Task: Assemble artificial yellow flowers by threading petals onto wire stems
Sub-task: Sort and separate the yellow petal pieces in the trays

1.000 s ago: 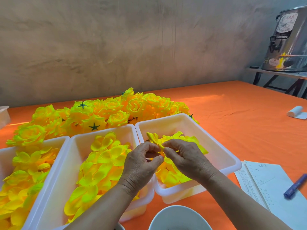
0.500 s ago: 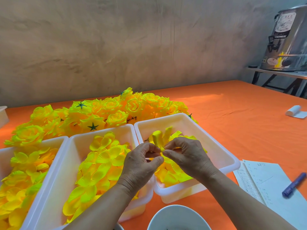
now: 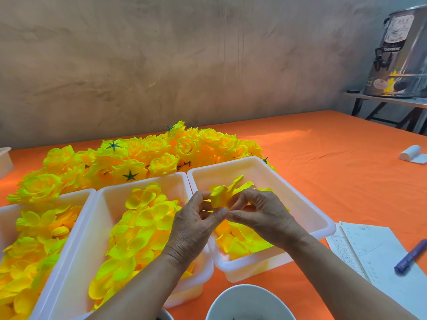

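Orange cloth covers the worktop, under a bare plaster wall. Above the right-hand white tray, a folded yellow petal piece is pinched between the left hand and the right hand, with fingers of both curled on it. Loose petals lie in that tray and fill the middle tray beside it. Finished flowers are heaped behind.

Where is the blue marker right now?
In the head view the blue marker lies at the lower right, on the white paper sheets, to the right of the rightmost white tray.
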A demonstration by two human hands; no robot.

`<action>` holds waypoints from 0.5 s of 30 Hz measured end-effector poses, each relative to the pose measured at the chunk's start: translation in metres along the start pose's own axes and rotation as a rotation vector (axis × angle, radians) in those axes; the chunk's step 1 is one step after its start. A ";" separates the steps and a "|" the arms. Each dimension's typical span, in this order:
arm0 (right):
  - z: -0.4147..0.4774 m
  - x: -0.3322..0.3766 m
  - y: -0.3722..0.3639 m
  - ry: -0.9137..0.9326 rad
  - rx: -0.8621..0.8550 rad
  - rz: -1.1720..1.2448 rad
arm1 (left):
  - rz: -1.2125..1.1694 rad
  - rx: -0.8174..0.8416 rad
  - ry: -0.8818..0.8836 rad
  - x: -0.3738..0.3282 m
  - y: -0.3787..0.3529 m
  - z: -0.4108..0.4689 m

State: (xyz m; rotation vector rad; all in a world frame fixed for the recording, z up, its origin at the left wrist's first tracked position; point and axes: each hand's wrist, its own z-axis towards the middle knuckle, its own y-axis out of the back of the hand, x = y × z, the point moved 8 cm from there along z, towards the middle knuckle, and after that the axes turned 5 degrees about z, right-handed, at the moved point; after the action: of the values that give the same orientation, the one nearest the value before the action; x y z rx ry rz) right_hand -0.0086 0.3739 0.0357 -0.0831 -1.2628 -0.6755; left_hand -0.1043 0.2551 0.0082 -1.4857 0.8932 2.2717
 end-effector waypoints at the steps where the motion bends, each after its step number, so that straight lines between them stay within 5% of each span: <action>1: 0.000 -0.001 -0.001 -0.020 0.020 0.061 | 0.004 0.002 -0.010 -0.001 0.000 0.000; 15: 0.001 -0.008 0.006 -0.148 0.013 0.373 | 0.016 0.015 -0.023 -0.007 0.000 0.001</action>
State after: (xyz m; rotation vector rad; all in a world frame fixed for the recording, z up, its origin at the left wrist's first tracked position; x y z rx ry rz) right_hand -0.0076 0.3825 0.0311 -0.3544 -1.3469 -0.3436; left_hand -0.1021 0.2557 0.0144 -1.4484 0.9172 2.2833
